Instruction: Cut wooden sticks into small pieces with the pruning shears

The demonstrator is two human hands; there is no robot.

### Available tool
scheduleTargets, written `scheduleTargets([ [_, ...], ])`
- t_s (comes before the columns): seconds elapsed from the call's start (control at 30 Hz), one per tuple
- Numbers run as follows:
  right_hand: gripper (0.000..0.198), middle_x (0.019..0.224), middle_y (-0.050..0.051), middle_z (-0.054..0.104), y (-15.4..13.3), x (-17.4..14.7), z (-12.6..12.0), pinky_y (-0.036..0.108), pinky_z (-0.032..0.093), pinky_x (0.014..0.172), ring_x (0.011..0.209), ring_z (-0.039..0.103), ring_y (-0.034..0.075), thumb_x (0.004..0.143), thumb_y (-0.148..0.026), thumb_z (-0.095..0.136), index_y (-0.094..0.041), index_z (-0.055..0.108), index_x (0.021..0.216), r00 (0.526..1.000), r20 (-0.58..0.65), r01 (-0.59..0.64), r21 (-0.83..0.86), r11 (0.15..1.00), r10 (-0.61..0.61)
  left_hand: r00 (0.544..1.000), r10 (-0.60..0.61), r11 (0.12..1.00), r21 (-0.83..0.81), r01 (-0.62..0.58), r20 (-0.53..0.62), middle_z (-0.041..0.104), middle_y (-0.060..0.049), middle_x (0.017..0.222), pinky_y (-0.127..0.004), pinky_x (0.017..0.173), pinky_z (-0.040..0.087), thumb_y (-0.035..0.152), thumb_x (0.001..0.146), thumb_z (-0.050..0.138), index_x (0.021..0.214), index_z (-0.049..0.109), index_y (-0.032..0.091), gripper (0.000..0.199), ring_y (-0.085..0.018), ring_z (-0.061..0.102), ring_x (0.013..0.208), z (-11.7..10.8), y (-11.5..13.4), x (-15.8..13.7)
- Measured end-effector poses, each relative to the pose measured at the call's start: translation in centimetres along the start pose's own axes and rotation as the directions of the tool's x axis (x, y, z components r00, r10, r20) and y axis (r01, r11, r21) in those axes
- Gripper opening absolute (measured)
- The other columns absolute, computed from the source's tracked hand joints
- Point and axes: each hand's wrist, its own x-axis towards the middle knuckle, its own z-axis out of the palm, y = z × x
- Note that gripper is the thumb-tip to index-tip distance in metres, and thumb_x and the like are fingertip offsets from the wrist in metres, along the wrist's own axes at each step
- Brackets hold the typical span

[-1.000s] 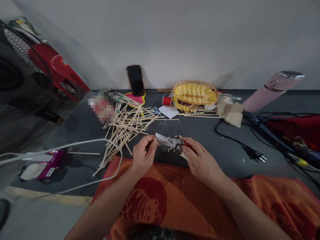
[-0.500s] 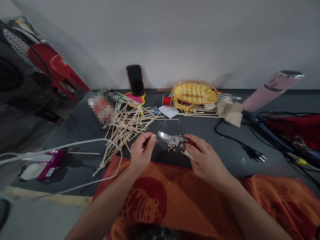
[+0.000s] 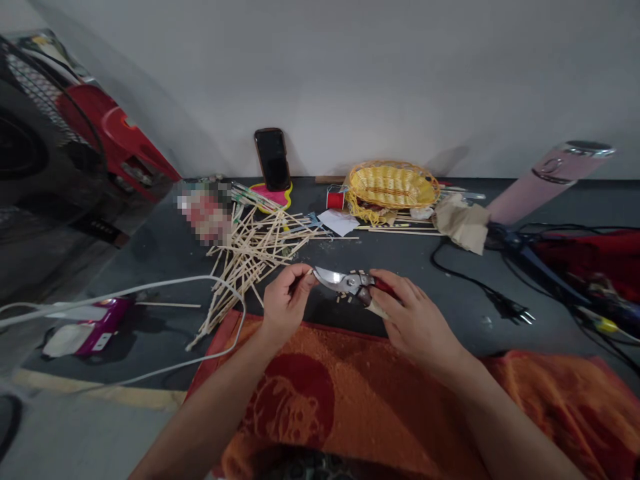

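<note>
Gripping: right hand (image 3: 417, 321) round pruning shears (image 3: 352, 283); left hand (image 3: 287, 300) pinching a pale bit (image 3: 311, 271).
Yellow basket (image 3: 393, 186): near the wall (image 3: 320, 87), woven floor showing.
Shears: between both hands, tips leftward, long axis slanting left-right.

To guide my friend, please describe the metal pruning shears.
Find the orange cloth towel along the near edge of the dark tabletop. Near its far edge, the bare right hand holds the metal pruning shears. Their curved silver blade differs from the straight, pale wooden sticks nearby.
</note>
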Motion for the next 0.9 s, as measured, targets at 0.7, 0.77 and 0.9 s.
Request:
scheduleTargets([
  [0.7,0.036,0.138,0.012,0.048,1.0,-0.3,-0.2,0.044,0.045,0.098,0.116,0.053,0.026,0.081,-0.003,0.043,-0.016,0.057,0.113,0.995,-0.004,0.102,-0.008,0.995,-0.102,1.000,-0.004,1.000,0.031,0.004,0.015,0.066,0.000,0.075,-0.021,0.065,0.045,0.030,0.090,0.054,0.090,0.063,0.018,0.015,-0.012,0.058,0.068,0.0,0.1,-0.1],
  [0.77,0.035,0.139,0.012,0.048,1.2,-0.3,-0.3,0.044,0.046,0.096,0.116,0.054,0.026,0.082,-0.003,0.043,-0.016,0.057,0.112,0.994,-0.006,0.111,-0.023,0.994,-0.111,1.000,-0.012,0.999,0.045,0.011,0.024,0.065,0.000,0.075,-0.021,0.065,0.045,0.030,0.090,0.054,0.090,0.063,0.018,0.015,-0.012,0.058,0.069,0.0,0.2,-0.2],
  [0.9,0.035,0.140,0.011,0.049,1.2,-0.4,-0.4,0.042,0.047,0.094,0.116,0.055,0.025,0.083,-0.002,0.042,-0.016,0.058,0.111,0.995,-0.011,0.102,-0.038,0.994,-0.102,0.999,-0.017,0.997,0.075,0.015,0.029,0.065,0.000,0.074,-0.021,0.065,0.044,0.030,0.090,0.054,0.089,0.063,0.018,0.015,-0.012,0.058,0.068,0.0,0.4,-0.2],
])
